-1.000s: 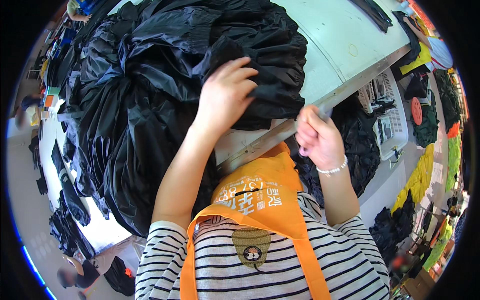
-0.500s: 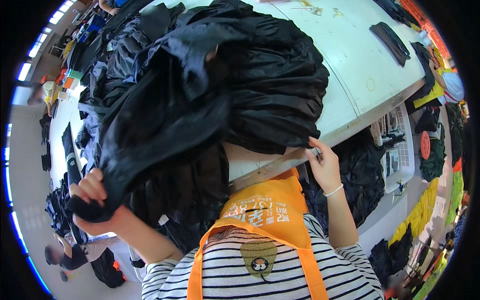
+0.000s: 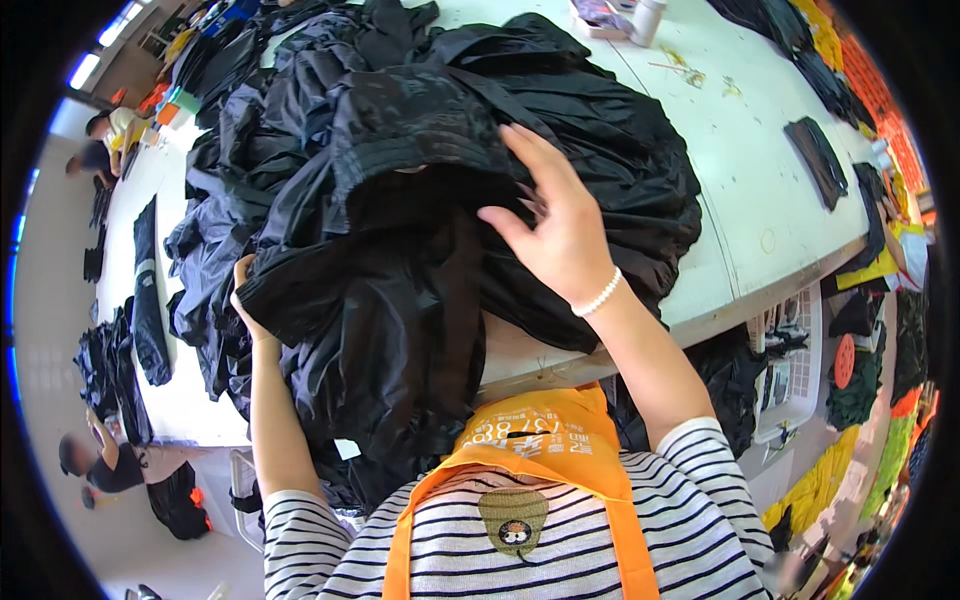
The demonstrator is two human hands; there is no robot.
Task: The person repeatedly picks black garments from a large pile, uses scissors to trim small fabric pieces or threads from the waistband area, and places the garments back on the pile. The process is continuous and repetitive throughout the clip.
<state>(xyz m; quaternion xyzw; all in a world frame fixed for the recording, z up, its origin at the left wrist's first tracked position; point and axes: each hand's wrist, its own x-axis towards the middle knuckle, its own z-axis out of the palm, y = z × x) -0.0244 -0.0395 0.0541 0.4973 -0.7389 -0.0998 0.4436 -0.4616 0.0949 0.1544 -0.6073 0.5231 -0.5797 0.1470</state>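
Note:
A black garment (image 3: 420, 125) with a gathered elastic waistband is spread over a large heap of dark, shiny clothing (image 3: 610, 140) on the white table. Its opening faces me, and its lower folds hang over the table's near edge. My left hand (image 3: 248, 290) grips the garment's left edge, with most of the fingers hidden behind the cloth. Over the right end of the waistband is my right hand (image 3: 555, 225), its thumb and fingers apart and nothing held between them. The fingertips are close to the fabric; whether they touch it I cannot tell.
The white table (image 3: 730, 190) extends right, bearing a folded dark garment (image 3: 815, 160) and a white bottle (image 3: 648, 22). A white crate (image 3: 795, 370) stands below its right edge. Several people work nearby, one (image 3: 100, 455) at lower left. Yellow cloth (image 3: 820, 485) lies at right.
My left hand has moved up and forward with the black garment, which now lies flatter on the heap. My right hand has left the table's near edge and come up over the waistband.

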